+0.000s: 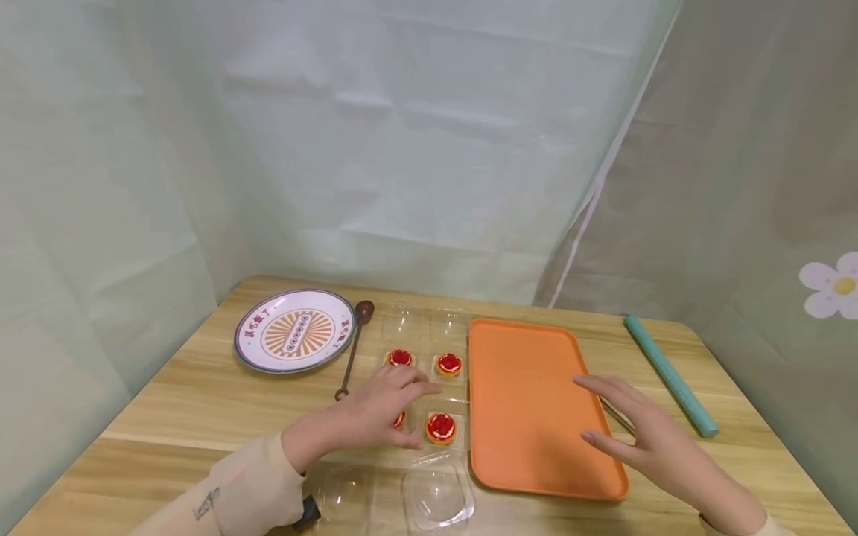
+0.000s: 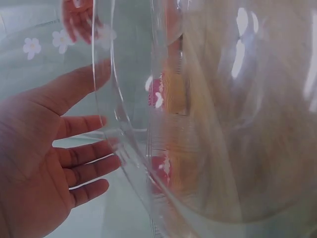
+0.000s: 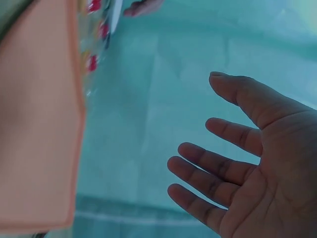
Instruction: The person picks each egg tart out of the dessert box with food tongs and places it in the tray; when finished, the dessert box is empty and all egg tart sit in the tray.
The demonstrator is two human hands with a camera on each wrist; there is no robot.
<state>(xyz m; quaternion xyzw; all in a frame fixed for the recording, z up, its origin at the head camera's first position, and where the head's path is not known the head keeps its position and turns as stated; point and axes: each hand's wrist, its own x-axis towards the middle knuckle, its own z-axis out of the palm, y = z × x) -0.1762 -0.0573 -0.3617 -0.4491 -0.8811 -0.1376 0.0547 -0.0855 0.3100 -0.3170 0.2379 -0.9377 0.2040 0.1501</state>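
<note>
Several small tarts with glossy red tops sit in clear plastic boxes in the middle of the table, among them a far tart (image 1: 449,364) and a near tart (image 1: 441,428). Over these boxes hovers my left hand (image 1: 372,409), fingers spread and holding nothing; it partly hides one tart (image 1: 400,420). In the left wrist view, a clear plastic lid (image 2: 237,148) stands close to the camera, overlapping the fingertips. My right hand (image 1: 660,447) is above the right edge of an orange tray (image 1: 529,402). Its fingers are apart with nothing between them, as the right wrist view shows too.
A patterned plate (image 1: 335,357) lies at the back left, with a brown long-handled spoon (image 1: 352,353) beside it. A teal rod (image 1: 670,376) lies at the right. Partly behind my right hand is a thin dark stick (image 1: 618,415). Another open clear lid (image 1: 437,495) is at the front.
</note>
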